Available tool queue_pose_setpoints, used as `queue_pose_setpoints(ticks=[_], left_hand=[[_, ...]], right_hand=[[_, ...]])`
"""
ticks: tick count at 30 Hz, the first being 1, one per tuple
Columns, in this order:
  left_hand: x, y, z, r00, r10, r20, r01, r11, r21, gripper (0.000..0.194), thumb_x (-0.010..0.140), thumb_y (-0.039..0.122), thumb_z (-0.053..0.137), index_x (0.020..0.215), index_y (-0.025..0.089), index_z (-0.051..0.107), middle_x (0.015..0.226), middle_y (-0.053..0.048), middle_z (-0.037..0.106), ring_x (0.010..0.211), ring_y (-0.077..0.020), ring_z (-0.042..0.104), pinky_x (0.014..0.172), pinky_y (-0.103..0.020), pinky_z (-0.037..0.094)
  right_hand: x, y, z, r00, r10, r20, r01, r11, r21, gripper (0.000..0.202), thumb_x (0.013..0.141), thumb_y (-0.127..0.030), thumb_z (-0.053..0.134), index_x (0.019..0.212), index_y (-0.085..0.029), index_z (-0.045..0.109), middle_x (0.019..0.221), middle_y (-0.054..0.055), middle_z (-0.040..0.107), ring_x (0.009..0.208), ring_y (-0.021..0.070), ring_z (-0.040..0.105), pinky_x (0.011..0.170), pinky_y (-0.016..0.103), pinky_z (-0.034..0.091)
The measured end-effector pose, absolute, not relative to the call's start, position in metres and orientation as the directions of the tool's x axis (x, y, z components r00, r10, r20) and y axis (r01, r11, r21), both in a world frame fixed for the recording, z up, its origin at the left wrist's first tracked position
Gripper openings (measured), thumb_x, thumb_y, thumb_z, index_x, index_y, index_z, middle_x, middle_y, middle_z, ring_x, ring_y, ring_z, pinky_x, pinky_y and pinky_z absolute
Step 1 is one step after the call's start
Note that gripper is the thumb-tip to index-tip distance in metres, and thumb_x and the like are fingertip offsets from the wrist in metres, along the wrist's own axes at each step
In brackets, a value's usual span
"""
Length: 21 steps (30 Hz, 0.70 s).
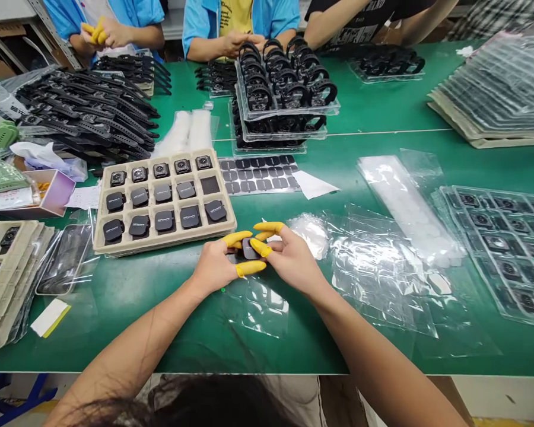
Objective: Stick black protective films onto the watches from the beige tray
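Observation:
My left hand (220, 261), with yellow finger cots on its fingertips, grips a dark square smartwatch body (248, 249) by its edge. Yellow cots also cover fingers of my right hand (289, 255), whose thumb presses on the watch's face while the fingers close around its far side. Pale lettering shows faintly on that face. Left of my hands sits a beige tray (164, 246) with rows of watch bodies. Those in its back row show round sensors; the nearer ones have dark lettered covers. A sheet of dark square stickers (258, 174) lies behind my hands.
Clear plastic film (382, 279) and a strip of round clear stickers (404, 207) lie to the right, before a clear watch tray (507, 249). Stacked trays of strapped watches (285, 89) stand ahead. Black straps (89, 112) pile up at left. Co-workers sit opposite.

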State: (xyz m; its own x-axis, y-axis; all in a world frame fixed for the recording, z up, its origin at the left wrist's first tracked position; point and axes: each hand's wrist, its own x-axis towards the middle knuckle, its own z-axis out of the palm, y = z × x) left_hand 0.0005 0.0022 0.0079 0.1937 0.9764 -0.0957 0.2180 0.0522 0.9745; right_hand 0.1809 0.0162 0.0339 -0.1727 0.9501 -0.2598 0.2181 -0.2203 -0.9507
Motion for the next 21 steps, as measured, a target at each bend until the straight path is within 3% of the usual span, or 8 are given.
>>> queue_pose_setpoints(ticks=[4, 7, 11, 15, 18, 21], left_hand=[[0.001, 0.003, 0.008, 0.213, 0.974, -0.072, 0.224, 0.023, 0.974, 0.033, 0.084, 0.033, 0.074, 0.115, 0.022, 0.076, 0.108, -0.004, 0.080, 0.096, -0.0216, 0.076, 0.090, -0.032, 0.060], [0.000, 0.004, 0.009, 0.198, 0.979, -0.049, 0.294, -0.011, 0.956, 0.026, 0.091, 0.033, 0.064, 0.110, 0.022, 0.078, 0.106, -0.003, 0.080, 0.094, -0.0209, 0.075, 0.087, -0.030, 0.059], [-0.002, 0.004, 0.012, 0.114, 0.987, -0.109, 0.384, 0.057, 0.921, 0.035, 0.098, 0.035, 0.049, 0.097, 0.016, 0.079, 0.089, -0.004, 0.081, 0.085, -0.0234, 0.075, 0.076, -0.030, 0.056], [-0.001, 0.005, 0.016, 0.052, 0.989, -0.138, 0.274, 0.119, 0.954, 0.049, 0.103, 0.045, 0.039, 0.109, 0.016, 0.079, 0.095, -0.007, 0.081, 0.097, -0.0274, 0.076, 0.087, -0.034, 0.056], [-0.001, 0.006, 0.018, 0.071, 0.988, -0.140, 0.213, 0.122, 0.969, 0.044, 0.101, 0.042, 0.043, 0.115, 0.017, 0.077, 0.104, -0.010, 0.081, 0.108, -0.0278, 0.074, 0.097, -0.037, 0.054], [-0.001, 0.005, 0.017, 0.065, 0.987, -0.144, 0.223, 0.127, 0.967, 0.043, 0.100, 0.043, 0.045, 0.112, 0.017, 0.078, 0.105, -0.011, 0.080, 0.105, -0.0292, 0.074, 0.093, -0.039, 0.055]], right_hand=[[0.181, 0.016, 0.027, -0.226, 0.946, -0.233, 0.244, -0.177, -0.953, 0.043, 0.081, -0.046, 0.073, 0.116, -0.024, 0.064, 0.092, 0.005, 0.072, 0.079, 0.0202, 0.072, 0.073, 0.036, 0.060], [0.185, 0.015, 0.023, -0.288, 0.927, -0.242, 0.234, -0.177, -0.956, 0.046, 0.075, -0.043, 0.080, 0.114, -0.023, 0.067, 0.087, 0.004, 0.072, 0.077, 0.0207, 0.071, 0.073, 0.036, 0.060], [0.186, 0.021, 0.034, -0.309, 0.908, -0.282, 0.214, -0.223, -0.951, 0.043, 0.070, -0.048, 0.085, 0.102, -0.023, 0.072, 0.078, 0.004, 0.071, 0.066, 0.0202, 0.069, 0.066, 0.037, 0.060], [0.164, 0.067, 0.063, -0.146, 0.989, -0.031, 0.178, -0.004, -0.984, 0.036, 0.073, -0.051, 0.083, 0.096, -0.024, 0.074, 0.094, 0.007, 0.075, 0.074, 0.0213, 0.070, 0.067, 0.039, 0.061], [0.130, 0.122, 0.076, -0.174, 0.974, 0.146, 0.352, 0.200, -0.914, 0.025, 0.083, -0.042, 0.075, 0.097, -0.022, 0.075, 0.094, 0.007, 0.075, 0.073, 0.0200, 0.068, 0.070, 0.038, 0.058], [0.097, 0.164, 0.076, -0.347, 0.930, 0.120, 0.675, 0.337, -0.656, 0.017, 0.082, -0.031, 0.074, 0.094, -0.020, 0.078, 0.088, 0.006, 0.074, 0.076, 0.0214, 0.067, 0.076, 0.037, 0.053]])
